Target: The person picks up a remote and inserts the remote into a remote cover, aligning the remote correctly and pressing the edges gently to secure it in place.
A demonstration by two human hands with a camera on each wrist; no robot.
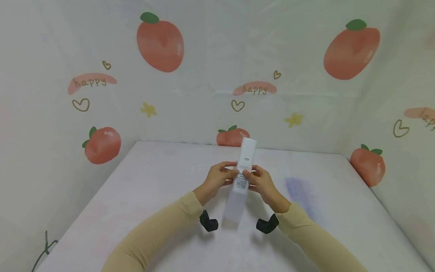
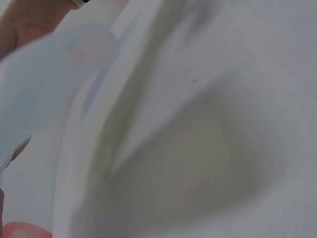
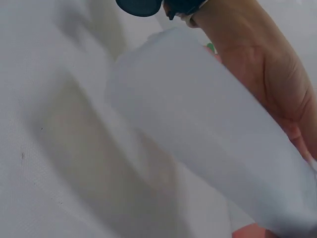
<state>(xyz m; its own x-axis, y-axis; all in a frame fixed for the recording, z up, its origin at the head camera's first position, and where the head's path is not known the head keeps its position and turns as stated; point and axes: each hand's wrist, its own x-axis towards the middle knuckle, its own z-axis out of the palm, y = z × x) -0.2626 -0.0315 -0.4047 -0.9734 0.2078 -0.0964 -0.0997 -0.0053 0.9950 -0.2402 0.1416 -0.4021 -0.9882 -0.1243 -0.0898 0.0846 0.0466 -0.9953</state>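
Between both hands is a long white device with a small port, a printed label and a paler, translucent lower section. It is tilted, its top leaning away over the table. The left hand grips its left side, thumb on the front near the label. Opposite, the right hand grips the right side in the same way. The right wrist view shows the smooth translucent body up close; in the left wrist view its rounded end is blurred. Fingers behind the device are partly hidden.
A pale cloth covers the table, with a purple smudge to the right. Behind it hangs a white backdrop printed with fruit. Black wrist cameras sit under the cuffs. A dark cord lies at the lower left.
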